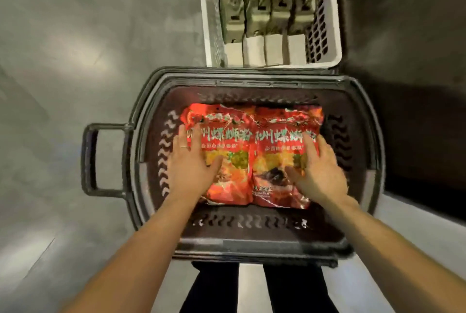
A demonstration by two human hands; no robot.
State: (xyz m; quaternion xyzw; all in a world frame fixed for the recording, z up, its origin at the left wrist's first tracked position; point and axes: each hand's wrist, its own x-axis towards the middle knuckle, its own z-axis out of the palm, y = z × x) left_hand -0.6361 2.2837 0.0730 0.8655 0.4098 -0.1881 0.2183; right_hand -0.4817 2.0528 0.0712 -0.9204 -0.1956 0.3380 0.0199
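Two red noodle packets lie side by side, flat on the bottom of a dark plastic shopping basket. My left hand rests with straight fingers on the left packet, a ring on one finger. On the right packet my right hand lies with fingers spread and nearly straight. Neither hand curls round a packet. Both bare forearms reach in from the bottom of the view.
The basket's handle sticks out to the left. Beyond the basket stands a white slotted crate filled with upright pale green and white packs. Grey floor lies to the left, a dark shadowed area to the right. My dark trouser legs show below.
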